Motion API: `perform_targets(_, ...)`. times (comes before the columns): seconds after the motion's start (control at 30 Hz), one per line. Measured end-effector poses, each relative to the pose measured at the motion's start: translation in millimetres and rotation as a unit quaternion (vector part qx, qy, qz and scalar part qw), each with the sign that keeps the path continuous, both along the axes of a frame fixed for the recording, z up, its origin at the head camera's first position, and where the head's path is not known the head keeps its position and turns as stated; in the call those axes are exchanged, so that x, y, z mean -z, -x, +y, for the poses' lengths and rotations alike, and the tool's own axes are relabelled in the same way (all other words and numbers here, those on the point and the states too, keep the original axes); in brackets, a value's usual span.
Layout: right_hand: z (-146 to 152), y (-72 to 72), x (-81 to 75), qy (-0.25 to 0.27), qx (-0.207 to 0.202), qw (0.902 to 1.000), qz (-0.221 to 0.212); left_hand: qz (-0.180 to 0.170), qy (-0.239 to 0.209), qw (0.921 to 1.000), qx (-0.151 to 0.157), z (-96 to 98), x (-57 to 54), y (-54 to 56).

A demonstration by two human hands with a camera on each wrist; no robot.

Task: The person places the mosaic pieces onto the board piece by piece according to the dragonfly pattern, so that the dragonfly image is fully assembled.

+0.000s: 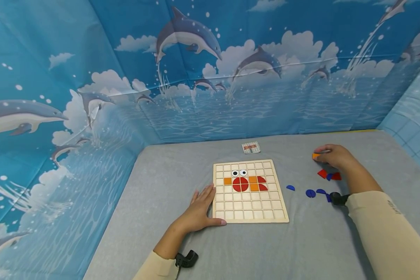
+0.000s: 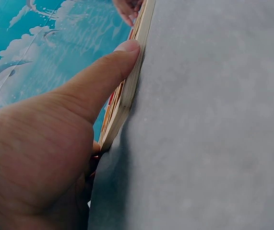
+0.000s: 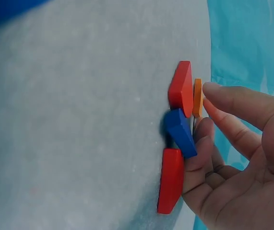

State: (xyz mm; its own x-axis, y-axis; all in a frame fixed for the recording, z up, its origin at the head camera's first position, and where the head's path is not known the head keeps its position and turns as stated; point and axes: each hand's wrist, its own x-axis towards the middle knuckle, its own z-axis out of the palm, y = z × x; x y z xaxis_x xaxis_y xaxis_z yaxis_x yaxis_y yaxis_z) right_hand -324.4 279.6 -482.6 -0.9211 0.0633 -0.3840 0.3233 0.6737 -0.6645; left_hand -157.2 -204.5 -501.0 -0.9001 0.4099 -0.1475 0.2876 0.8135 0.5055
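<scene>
A wooden grid board (image 1: 231,210) lies on the grey cloth. On it sit two round eye pieces (image 1: 239,173), a red disc (image 1: 240,184), orange squares (image 1: 253,183) and red quarter-rounds (image 1: 262,183). My left hand (image 1: 198,213) rests at the board's near left corner, its fingers straight along the left side and its thumb on the near edge. Off to the right, my right hand (image 1: 336,157) pinches an orange tile (image 3: 197,98) between thumb and finger. Close under that hand lie red pieces (image 3: 171,179) and a blue piece (image 3: 180,132).
A small printed pattern card (image 1: 251,147) lies behind the board. Blue pieces, among them a half-round (image 1: 290,188) and a disc (image 1: 310,193), are spread between the board and my right wrist. A dolphin-print curtain (image 1: 210,112) hangs along the back and left.
</scene>
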Motion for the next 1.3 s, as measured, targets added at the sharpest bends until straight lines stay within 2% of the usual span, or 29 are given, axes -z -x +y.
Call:
perform_targets(0.47,4.5,-1.7,2.1,0.014,-0.021,0.9997,-0.002,-0.005,-0.002,1.0,-0.005,0.6,-1.7,-0.3)
perform_targets(0.8,-0.2,-5.8,-3.5,-0.01,-0.025,0.9996,0.009,-0.004,-0.006,1.0,-0.004,0.3,-0.9,-1.0)
perform_targets(1.0,-4.1,-13.7,-8.6,-0.02,-0.043,0.9984,0.031,-0.003,-0.002,1.0,-0.002,0.6,1.5,-0.7)
perform_targets(1.3,-12.3,-27.4,-16.9,-0.026,-0.079,0.9923,0.092,-0.003,0.0,1.0,-0.005,0.6,1.3,-0.5)
